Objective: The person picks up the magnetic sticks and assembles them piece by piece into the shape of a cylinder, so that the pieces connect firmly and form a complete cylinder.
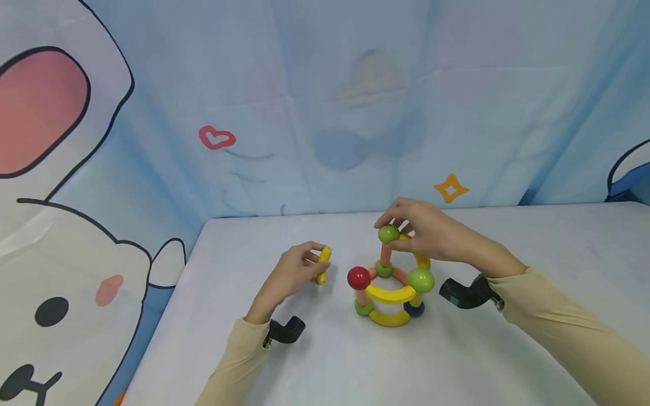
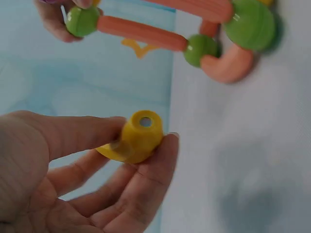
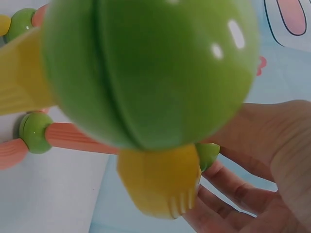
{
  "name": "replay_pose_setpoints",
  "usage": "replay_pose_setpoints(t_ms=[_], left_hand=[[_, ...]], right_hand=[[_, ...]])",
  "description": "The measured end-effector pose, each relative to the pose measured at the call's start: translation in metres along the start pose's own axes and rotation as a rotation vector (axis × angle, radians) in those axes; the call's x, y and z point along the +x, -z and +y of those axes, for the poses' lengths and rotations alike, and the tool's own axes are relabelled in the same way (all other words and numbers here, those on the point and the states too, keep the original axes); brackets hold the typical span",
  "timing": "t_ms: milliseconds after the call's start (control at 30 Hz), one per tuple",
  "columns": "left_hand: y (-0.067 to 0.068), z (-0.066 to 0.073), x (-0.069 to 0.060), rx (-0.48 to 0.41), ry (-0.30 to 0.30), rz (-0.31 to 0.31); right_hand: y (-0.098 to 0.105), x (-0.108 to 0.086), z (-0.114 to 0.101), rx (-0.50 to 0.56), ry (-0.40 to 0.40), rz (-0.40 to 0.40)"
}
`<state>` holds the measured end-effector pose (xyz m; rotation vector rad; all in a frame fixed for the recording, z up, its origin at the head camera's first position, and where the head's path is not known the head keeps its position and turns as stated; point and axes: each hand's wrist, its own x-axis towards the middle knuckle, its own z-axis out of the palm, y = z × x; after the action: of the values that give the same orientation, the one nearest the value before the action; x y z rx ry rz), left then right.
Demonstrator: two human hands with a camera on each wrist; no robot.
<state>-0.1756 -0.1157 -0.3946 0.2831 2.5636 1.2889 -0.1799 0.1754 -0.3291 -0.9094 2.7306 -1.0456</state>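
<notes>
In the head view my left hand pinches a yellow curved stick between thumb and fingers, above the table and left of the structure. A round metallic spot shows in the end of this yellow curved stick in the left wrist view. My right hand grips a green ball at the top of a magnetic ball-and-stick structure. An orange upright stick stands under that ball. Beside it, a yellow arc reaches down to a nearer green ball, which looms large in the right wrist view.
The structure's ring has a red ball, a dark blue ball and several yellow and orange sticks. It stands on a white-covered table. Behind the table hangs a blue printed curtain. Each wrist wears a black camera.
</notes>
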Motion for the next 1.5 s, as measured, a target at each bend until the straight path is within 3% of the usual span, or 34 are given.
replay_pose_setpoints(t_ms=[167, 300, 500, 667, 867, 1100, 1267, 1367, 1500], left_hand=[[0.000, 0.022, 0.008, -0.100, -0.085, -0.008], [0.000, 0.037, 0.013, -0.156, -0.132, -0.052], [-0.002, 0.051, 0.020, -0.110, -0.140, -0.130], [-0.006, 0.057, 0.024, -0.064, -0.121, -0.180], [-0.009, 0.063, 0.027, -0.041, -0.138, -0.190], [-0.010, 0.065, 0.029, -0.069, -0.143, -0.209], [-0.007, 0.060, 0.028, -0.151, -0.133, -0.234], [-0.004, 0.057, 0.028, -0.203, -0.115, -0.248], [-0.002, 0.055, 0.028, -0.265, -0.103, -0.281]], right_hand=[[-0.002, 0.001, -0.001, -0.006, -0.020, 0.008], [-0.004, 0.003, -0.002, -0.001, -0.027, 0.011], [-0.006, 0.004, -0.001, 0.015, -0.013, 0.008], [-0.006, 0.003, 0.000, 0.011, -0.019, 0.003], [-0.004, 0.002, 0.002, 0.006, -0.004, 0.009], [-0.004, -0.002, -0.004, -0.029, 0.001, 0.041], [-0.008, -0.008, -0.026, -0.119, 0.105, 0.112], [-0.014, -0.013, -0.040, -0.121, 0.171, 0.074], [-0.024, -0.017, -0.052, -0.088, 0.182, -0.052]])
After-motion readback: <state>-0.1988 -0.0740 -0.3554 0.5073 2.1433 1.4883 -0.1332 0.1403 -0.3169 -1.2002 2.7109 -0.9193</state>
